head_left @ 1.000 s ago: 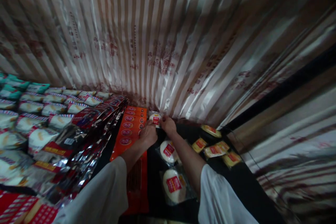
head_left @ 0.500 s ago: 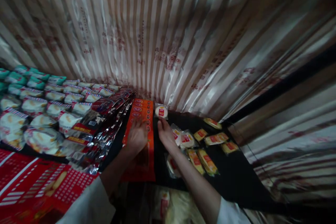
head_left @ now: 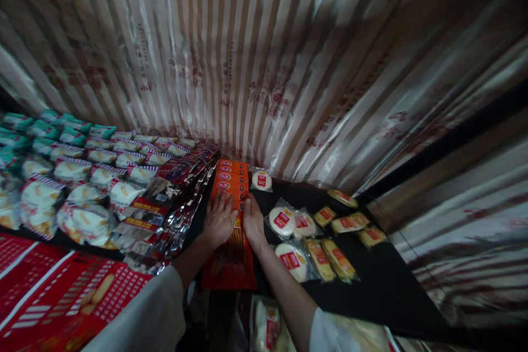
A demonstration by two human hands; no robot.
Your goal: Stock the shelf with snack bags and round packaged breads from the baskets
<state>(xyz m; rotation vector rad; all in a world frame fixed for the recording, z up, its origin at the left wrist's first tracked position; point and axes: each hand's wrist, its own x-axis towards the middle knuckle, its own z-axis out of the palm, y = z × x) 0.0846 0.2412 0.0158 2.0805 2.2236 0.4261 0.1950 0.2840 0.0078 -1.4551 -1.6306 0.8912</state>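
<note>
A long stack of flat orange packets [head_left: 232,171] lies on the black surface, its lower half darker. My left hand [head_left: 220,220] rests flat on the upper packet, fingers spread. At the right edge of the stack is my right hand [head_left: 253,223], fingers stretched out and touching the side. Neither hand grips anything. Just beyond the right fingertips sits a round white packaged cake [head_left: 261,179] in clear wrap. More wrapped round cakes [head_left: 282,220] lie to the right of my right wrist.
Rows of white snack bags [head_left: 74,168] and green bags [head_left: 43,129] fill the left. Shiny dark-red packets [head_left: 165,192] stand beside the orange stack. Yellow packets [head_left: 340,258] lie at right. A red perforated basket [head_left: 61,297] is front left; a striped curtain [head_left: 247,55] hangs behind.
My left hand has flattened onto the orange packets. My right hand has come in against their right edge, leaving the round cake behind it. The view has shifted slightly left.
</note>
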